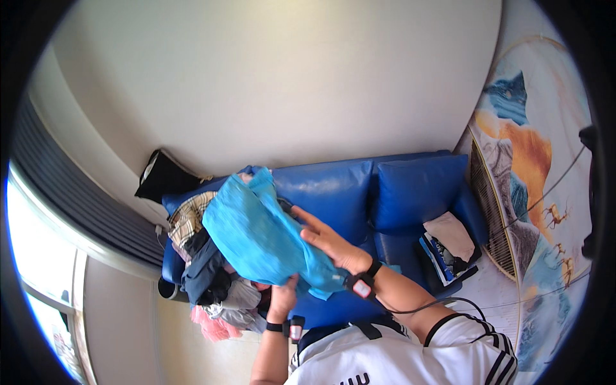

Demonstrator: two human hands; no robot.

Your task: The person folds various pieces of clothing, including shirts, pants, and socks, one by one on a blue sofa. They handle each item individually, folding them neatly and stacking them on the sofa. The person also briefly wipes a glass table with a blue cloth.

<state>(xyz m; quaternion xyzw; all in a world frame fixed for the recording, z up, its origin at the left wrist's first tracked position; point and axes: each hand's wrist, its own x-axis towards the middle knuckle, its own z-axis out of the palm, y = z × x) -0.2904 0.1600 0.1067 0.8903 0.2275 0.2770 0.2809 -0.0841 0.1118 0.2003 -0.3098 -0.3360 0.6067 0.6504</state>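
A bright blue cloth garment [255, 236], slightly blurred, is held up over the left part of a blue leather sofa [327, 192]. My left hand [284, 296] grips its lower edge, with the fingertips hidden by the fabric. Along the garment's right side, my right hand [332, 243] is stretched out with its fingers extended and the thumb apart; it lies against or very close to the cloth. Behind and left of the garment, a heap of mixed clothes [204, 269] covers the sofa's left end, including a beige plaid piece [192, 216] and dark items.
On the sofa's right seat lies a stack of folded clothes [447, 250], a pale pink one on top. A black cushion [166, 178] leans at the back left corner. Pink fabric [216, 325] hangs off the front left. A cable [433, 304] runs from my right wrist device.
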